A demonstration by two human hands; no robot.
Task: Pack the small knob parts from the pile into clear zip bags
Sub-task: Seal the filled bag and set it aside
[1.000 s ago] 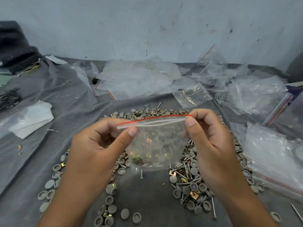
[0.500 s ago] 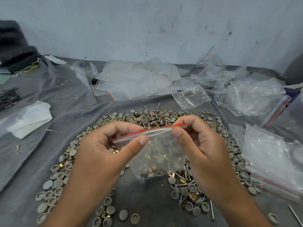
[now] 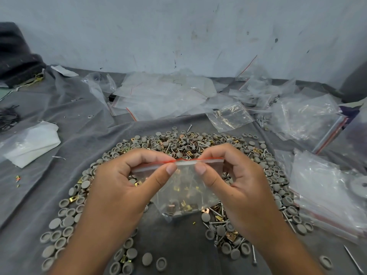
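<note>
Two hands are meeting at the mouth of one clear zip bag, and the coming move is turning on how its red-lined seal strip is running: the long axis is lying left to right, level across the middle of the scene, with the bag's body hanging below it toward the near side. Starting at the left, the left hand is pinching the strip, thumb on the near face and curled fingers behind on the far face, with the thumb tip sitting just left of the strip's middle. Moving right, the right hand is pinching the same strip in the same way, its thumb tip just right of the middle, so the two thumbs are lying close together with a small gap between them. Both hands are about equally near to the seal. Judging by this, the middle is being pressed closed, and the stretches to the left and right of the thumbs may need running outward along the strip. Inside the bag, brass-coloured clips, screws and grey knob caps are gathering at the bottom. Underneath, on the grey cloth, the pile of knob caps is curving in a ring around both hands, and further right loose clear bags are lying in a heap
</note>
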